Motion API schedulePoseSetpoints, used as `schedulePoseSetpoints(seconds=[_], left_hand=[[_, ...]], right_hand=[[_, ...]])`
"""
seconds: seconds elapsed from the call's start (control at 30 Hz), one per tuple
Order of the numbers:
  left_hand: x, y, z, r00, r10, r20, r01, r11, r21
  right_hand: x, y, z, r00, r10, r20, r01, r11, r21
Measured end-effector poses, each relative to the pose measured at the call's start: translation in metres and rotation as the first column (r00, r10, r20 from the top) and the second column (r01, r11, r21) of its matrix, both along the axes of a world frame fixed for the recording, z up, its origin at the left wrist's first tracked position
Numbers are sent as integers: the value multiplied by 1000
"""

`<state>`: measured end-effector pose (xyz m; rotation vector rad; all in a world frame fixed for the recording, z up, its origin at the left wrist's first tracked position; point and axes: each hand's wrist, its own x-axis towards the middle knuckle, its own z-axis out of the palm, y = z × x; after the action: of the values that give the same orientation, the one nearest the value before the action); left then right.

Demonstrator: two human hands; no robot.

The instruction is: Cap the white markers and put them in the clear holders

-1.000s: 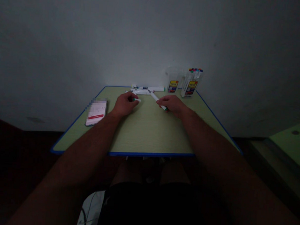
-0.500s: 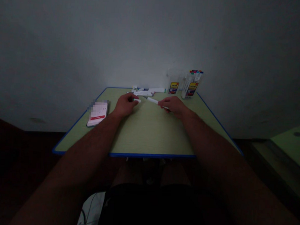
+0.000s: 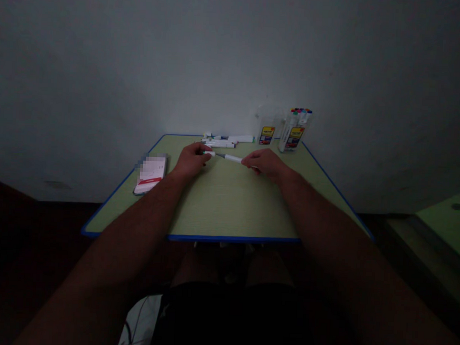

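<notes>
My right hand (image 3: 264, 160) is closed round the rear of a white marker (image 3: 232, 158), whose grey tip end points left. My left hand (image 3: 193, 158) pinches a small white marker cap (image 3: 210, 153) with a bit of green on it. The marker's tip is right at the cap's open end; whether it has entered cannot be made out. Both hands are held low over the table. Just behind them several white markers (image 3: 219, 144) lie in a loose group along the table's far side.
At the back right stand a clear plastic case (image 3: 267, 135) and another case (image 3: 294, 134) full of markers with coloured ends. A phone (image 3: 150, 175) lies at the left of the light green table (image 3: 232, 213), which has a blue edge. A wall rises behind.
The marker in my right hand has levelled out and its tip has dropped, coming into line with the cap. My left hand has barely moved.
</notes>
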<state>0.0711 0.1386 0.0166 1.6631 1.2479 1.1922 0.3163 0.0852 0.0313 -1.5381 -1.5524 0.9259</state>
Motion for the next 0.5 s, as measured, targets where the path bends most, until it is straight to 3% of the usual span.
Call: schedulePoseSetpoints(seconds=[0.5], left_hand=[[2, -6, 2, 996, -85, -19, 85, 996, -7]], right_hand=[[-2, -5, 4, 999, 29, 18, -29, 1000, -6]])
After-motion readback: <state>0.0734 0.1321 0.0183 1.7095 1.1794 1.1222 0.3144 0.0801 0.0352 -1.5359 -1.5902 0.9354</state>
